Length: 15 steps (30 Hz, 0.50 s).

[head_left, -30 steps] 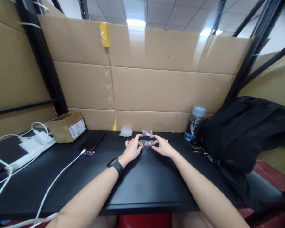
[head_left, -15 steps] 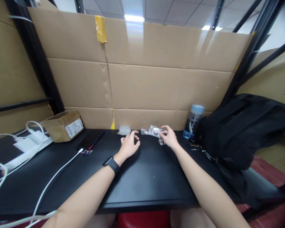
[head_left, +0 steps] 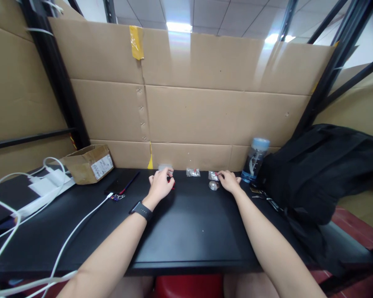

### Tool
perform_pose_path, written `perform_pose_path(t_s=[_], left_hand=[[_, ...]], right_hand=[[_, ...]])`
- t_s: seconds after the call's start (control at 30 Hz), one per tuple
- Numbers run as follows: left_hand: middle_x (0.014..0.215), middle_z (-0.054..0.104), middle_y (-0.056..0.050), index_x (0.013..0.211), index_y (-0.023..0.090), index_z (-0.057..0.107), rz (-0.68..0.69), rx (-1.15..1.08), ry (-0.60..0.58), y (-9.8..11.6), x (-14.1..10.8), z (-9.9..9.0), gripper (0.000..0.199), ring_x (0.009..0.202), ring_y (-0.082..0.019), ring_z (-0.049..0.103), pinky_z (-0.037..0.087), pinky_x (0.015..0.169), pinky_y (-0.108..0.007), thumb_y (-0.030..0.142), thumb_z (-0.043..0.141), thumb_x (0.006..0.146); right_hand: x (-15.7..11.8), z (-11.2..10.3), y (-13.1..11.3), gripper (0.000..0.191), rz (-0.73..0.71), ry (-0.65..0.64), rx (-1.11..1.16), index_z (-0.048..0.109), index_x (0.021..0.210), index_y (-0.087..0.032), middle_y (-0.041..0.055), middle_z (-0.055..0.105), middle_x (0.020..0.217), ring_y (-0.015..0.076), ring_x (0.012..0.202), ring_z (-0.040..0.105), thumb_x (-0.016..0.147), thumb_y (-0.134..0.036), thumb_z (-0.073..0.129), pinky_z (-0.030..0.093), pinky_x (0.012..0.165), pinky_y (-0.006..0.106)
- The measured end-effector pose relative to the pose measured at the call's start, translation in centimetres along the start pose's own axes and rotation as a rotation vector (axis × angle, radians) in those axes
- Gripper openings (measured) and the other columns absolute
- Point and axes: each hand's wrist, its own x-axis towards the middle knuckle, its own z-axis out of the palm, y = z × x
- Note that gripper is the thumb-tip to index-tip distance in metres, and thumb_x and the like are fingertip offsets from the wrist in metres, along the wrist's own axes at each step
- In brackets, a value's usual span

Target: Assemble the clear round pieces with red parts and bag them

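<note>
My left hand (head_left: 160, 183) is over the back of the black table, its fingers curled round a small red object (head_left: 173, 182) that is mostly hidden. Behind its knuckles lies a translucent bundle (head_left: 165, 167), partly covered. My right hand (head_left: 231, 181) pinches the right edge of a small clear plastic bag (head_left: 213, 176) with something red inside. Just in front of that bag sits a small round silvery piece (head_left: 214, 186). Between the two hands, a second clear bag (head_left: 193, 172) with small red and pale bits lies flat, touched by neither.
A blue-lidded bottle (head_left: 255, 159) and a black backpack (head_left: 332, 169) stand at the right. On the left are an open cardboard box (head_left: 90, 164), a dark phone (head_left: 122, 183), a white power strip (head_left: 40, 196) and loose white cables. Cardboard (head_left: 192, 111) walls the back.
My right hand has moved right, and the two clear bags, close together before, now lie apart. My left hand has shifted left and its fingers have closed; the red object now shows there.
</note>
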Motion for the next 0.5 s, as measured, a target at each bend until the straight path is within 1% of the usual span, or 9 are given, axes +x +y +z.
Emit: perform_pose_path(t_s=[0.13,0.27,0.37,0.5], left_hand=[[0.11,0.072,-0.003,0.106,0.027,0.063,0.029,0.05,-0.004,-0.5,0.2,-0.4,0.022,0.111,-0.025,0.058,0.034,0.088,-0.039,0.023,0.053,0.087],[0.111,0.071,-0.004,0.098,0.026,0.066,0.137,0.152,-0.036,-1.2,0.2,-1.1,0.019,0.11,-0.026,0.058,0.036,0.089,-0.04,0.021,0.052,0.086],[0.111,0.07,-0.005,0.098,0.025,0.068,0.164,0.219,-0.075,-1.6,0.2,-1.6,0.021,0.111,-0.027,0.058,0.038,0.089,-0.04,0.02,0.053,0.085],[0.108,0.072,-0.005,0.096,0.025,0.071,0.175,0.288,-0.134,-1.9,0.4,-2.0,0.022,0.107,-0.027,0.061,0.041,0.086,-0.037,0.02,0.054,0.083]], right_hand=[[-0.3,0.1,-0.7,0.04,-0.084,-0.059,-0.009,0.07,0.121,-0.033,0.0091,0.065,0.129,0.0356,0.119,0.053,0.101,-0.046,0.038,0.037,0.091,0.058],[-0.2,0.7,-1.8,0.045,-0.163,-0.129,-0.022,0.066,0.128,-0.039,0.0056,0.059,0.141,0.0373,0.125,0.048,0.102,-0.054,0.032,0.035,0.094,0.062],[0.1,1.3,-2.4,0.049,-0.17,-0.162,-0.058,0.059,0.136,-0.041,0.0039,0.053,0.149,0.0379,0.13,0.044,0.102,-0.058,0.028,0.033,0.097,0.063],[0.3,1.4,-2.6,0.049,-0.145,-0.155,-0.061,0.051,0.144,-0.041,0.0042,0.046,0.155,0.0365,0.135,0.042,0.103,-0.057,0.029,0.032,0.102,0.063]])
